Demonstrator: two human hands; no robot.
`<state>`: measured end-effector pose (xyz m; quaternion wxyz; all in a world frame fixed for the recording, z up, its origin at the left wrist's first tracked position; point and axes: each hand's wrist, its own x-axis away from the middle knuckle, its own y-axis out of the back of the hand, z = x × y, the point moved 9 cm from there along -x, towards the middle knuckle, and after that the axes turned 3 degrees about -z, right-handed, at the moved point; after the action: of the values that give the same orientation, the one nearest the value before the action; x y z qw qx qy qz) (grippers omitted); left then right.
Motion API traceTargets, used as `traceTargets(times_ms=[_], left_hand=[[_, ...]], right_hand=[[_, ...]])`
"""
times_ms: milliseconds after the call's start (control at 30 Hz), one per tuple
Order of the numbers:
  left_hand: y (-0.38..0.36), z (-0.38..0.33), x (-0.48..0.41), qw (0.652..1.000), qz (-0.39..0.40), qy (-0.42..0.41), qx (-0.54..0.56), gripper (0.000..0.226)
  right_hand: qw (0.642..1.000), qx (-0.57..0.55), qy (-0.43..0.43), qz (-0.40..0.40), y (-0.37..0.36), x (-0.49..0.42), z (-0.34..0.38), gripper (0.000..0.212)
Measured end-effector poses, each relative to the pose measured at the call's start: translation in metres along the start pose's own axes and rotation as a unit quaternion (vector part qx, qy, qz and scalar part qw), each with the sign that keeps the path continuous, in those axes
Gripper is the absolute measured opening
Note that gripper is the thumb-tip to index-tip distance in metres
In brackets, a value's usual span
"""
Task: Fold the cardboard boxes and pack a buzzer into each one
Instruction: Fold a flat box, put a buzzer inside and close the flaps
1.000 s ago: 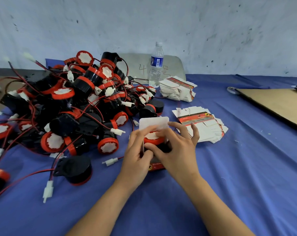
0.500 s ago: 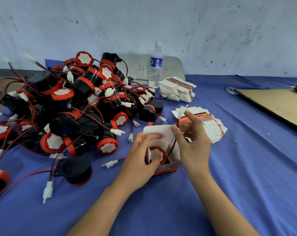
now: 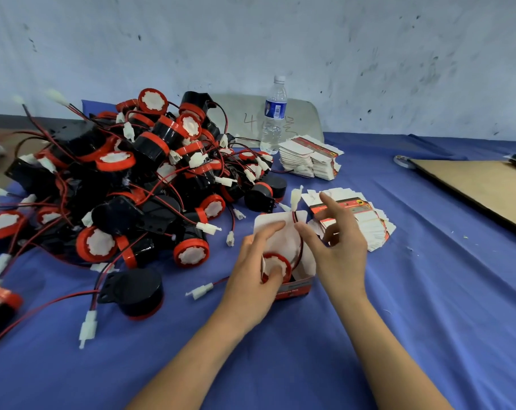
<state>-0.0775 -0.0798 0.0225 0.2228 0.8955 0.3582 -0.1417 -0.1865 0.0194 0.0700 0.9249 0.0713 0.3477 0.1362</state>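
Open box [image 3: 292, 287] holds buzzer [image 3: 276, 266] (left hand [image 3: 252, 285] gripping); right hand [image 3: 336, 250] pinches wire [image 3: 295, 216].

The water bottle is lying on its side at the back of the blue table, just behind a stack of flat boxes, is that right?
Not quite. In the head view the water bottle stands upright, cap on top. The rest holds: it is at the back of the blue table, just behind a stack of flat boxes.

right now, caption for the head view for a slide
Left hand seats a buzzer in the box; right hand tucks its wire.
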Motion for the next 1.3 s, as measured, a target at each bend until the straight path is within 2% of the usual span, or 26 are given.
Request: traceTargets(times_ms=[67, 167, 267, 333, 500, 600, 667, 733, 833, 900, 1033, 1133, 1200, 1267, 1300], left_hand=[[0.001, -0.001, 0.001, 1.000, -0.009, -0.004, 0.002, 0.066], [0.001, -0.004, 0.001, 1.000, -0.007, -0.012, 0.005, 0.067], [-0.002, -0.007, 0.003, 1.000, 0.001, -0.010, 0.013, 0.070], [-0.005, -0.006, 0.004, 1.000, 0.006, -0.005, 0.015, 0.071], [-0.008, 0.003, 0.004, 1.000, -0.003, 0.020, 0.016, 0.066], [-0.010, 0.002, 0.005, 1.000, -0.003, 0.016, 0.012, 0.066], [-0.011, 0.001, 0.004, 1.000, 0.000, 0.011, 0.013, 0.067], [-0.011, 0.000, 0.003, 1.000, -0.002, 0.009, 0.013, 0.068], [-0.012, 0.001, 0.003, 1.000, -0.005, 0.007, 0.015, 0.070], [-0.013, 0.002, 0.003, 1.000, -0.002, 0.006, 0.016, 0.070], [-0.015, 0.002, 0.004, 1.000, -0.002, 0.006, 0.012, 0.069], [-0.017, -0.001, 0.006, 1.000, 0.004, -0.005, -0.002, 0.068], [-0.017, -0.001, 0.006, 1.000, 0.000, -0.004, 0.002, 0.068], [-0.016, 0.001, 0.006, 1.000, -0.004, 0.001, 0.009, 0.067], [-0.016, 0.001, 0.006, 1.000, -0.005, 0.003, 0.011, 0.067]], right_hand=[[1.000, -0.008, -0.002, 0.021, -0.003, -0.001, -0.002, 0.050], [0.997, 0.033, 0.041, 0.051, -0.008, 0.000, 0.008, 0.044], [0.994, 0.043, 0.093, 0.038, -0.006, 0.002, 0.022, 0.022], [0.994, 0.033, 0.107, 0.019, 0.001, 0.002, 0.029, 0.016], [0.996, 0.022, 0.089, 0.005, 0.023, 0.020, 0.030, 0.043], [0.992, 0.056, 0.111, 0.009, 0.034, 0.041, 0.031, 0.031], [0.993, 0.063, 0.097, 0.025, 0.037, 0.047, 0.026, 0.022], [0.994, 0.073, 0.075, 0.042, 0.038, 0.049, 0.018, 0.025], [0.989, 0.094, 0.051, 0.098, 0.026, 0.052, 0.012, 0.042], [0.986, 0.125, 0.025, 0.110, 0.019, 0.050, 0.007, 0.041], [0.941, 0.317, 0.049, 0.105, 0.006, 0.043, 0.007, 0.027], [0.905, 0.403, 0.085, 0.105, -0.004, 0.045, 0.017, 0.016], [0.877, 0.460, 0.075, 0.116, -0.006, 0.043, 0.018, 0.017], [0.840, 0.522, 0.037, 0.143, -0.007, 0.036, 0.008, 0.007], [0.828, 0.537, 0.017, 0.159, -0.007, 0.033, 0.002, 0.015]])
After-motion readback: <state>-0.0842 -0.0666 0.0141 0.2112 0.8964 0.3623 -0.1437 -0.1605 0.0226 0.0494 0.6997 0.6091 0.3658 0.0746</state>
